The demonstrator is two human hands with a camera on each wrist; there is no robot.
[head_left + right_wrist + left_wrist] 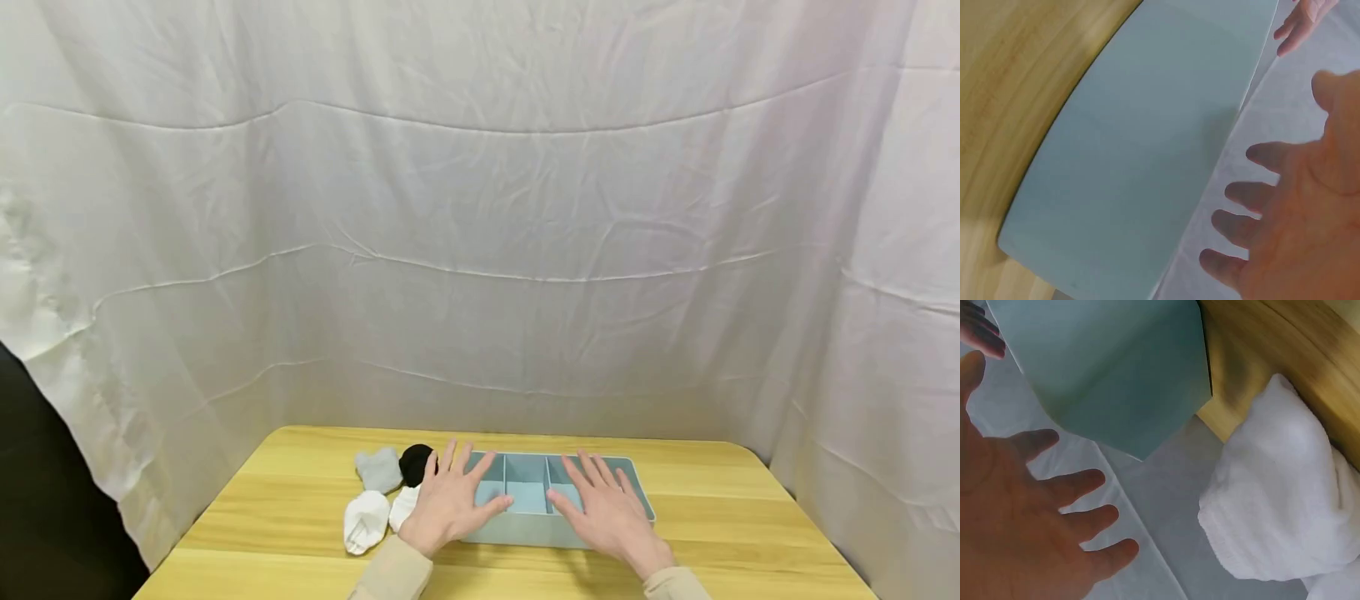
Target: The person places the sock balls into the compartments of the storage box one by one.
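Observation:
A light blue box (pixel 527 532) with three compartments sits on the table. Over its left end, my left hand (pixel 452 502) is spread with straight fingers and holds nothing. My right hand (pixel 611 514) spreads the same way over the right end, also holding nothing. Both palms face down, thumbs pointing toward each other. Left of the box lie bunched soft fabric pieces: a grey one (pixel 379 469), a black one (pixel 417 463) and two white ones, the nearer being a white bundle (pixel 366 522). My left hand partly hides the other white bundle (pixel 403 505).
The wooden table (pixel 720 500) has rounded far corners. A pale grey curtain (pixel 525 325) hangs behind it and along both sides. At the far left, a dark area (pixel 52 492) shows beside the curtain's edge.

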